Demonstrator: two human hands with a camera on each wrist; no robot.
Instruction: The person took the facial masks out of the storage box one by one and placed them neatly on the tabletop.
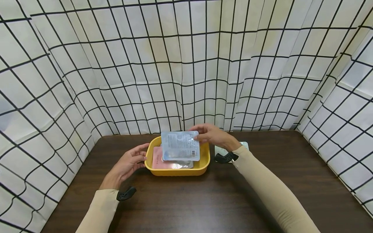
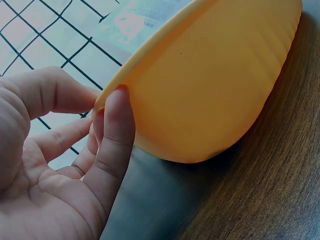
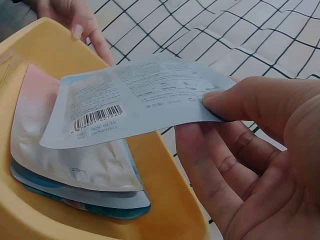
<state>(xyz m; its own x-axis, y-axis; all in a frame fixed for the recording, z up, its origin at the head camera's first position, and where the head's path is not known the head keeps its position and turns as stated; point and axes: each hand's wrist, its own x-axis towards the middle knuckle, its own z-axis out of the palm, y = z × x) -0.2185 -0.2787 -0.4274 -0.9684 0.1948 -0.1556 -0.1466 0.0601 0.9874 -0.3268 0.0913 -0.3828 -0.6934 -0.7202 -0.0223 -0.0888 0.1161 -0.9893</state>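
Note:
A yellow plastic tub point(image 1: 177, 172) stands on the table. My left hand point(image 1: 129, 163) pinches its left rim; in the left wrist view the thumb and index finger meet at the edge. My right hand point(image 1: 214, 136) holds a pale blue sheet mask sachet point(image 1: 179, 145) by its right edge, thumb on top and fingers beneath. The printed side with a barcode shows, tilted above the tub's contents. Inside the tub lies a pink and silver sachet point(image 3: 75, 157), partly hidden by the blue one. Below it, edges of more sachets point(image 3: 120, 212) stick out, stacked flat.
A pale green sachet point(image 1: 219, 150) lies on the dark wood table point(image 1: 175, 204) to the right of the tub, partly covered by my right wrist and its black strap point(image 1: 225, 158). White curtains with a black grid point(image 1: 186, 74) enclose the table behind and at both sides.

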